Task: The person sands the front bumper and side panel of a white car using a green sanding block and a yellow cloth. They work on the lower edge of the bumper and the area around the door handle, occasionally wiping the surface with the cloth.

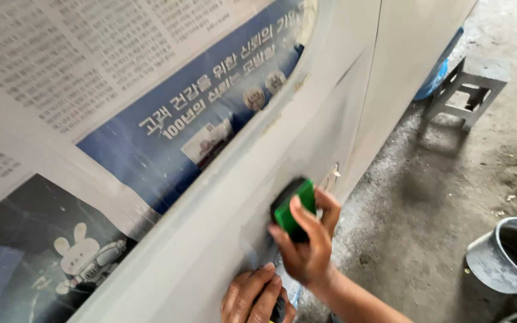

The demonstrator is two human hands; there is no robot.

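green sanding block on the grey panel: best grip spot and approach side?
Grip the green rectangular sanding block across its two long edges, coming from the open floor side. Its working face lies flat against the grey primed car panel, leaving only edges and back free. The right hand already holds it this way, fingers wrapped over the back; the left hand rests below.

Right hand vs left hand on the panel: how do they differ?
The right hand grips a green sanding block against the grey car panel; the left hand lies lower, fingers on the panel, with something dark partly hidden beneath it. The right hand shows whole with its forearm; the left hand is cut by the frame's bottom edge. Both are bare and touch the same panel.
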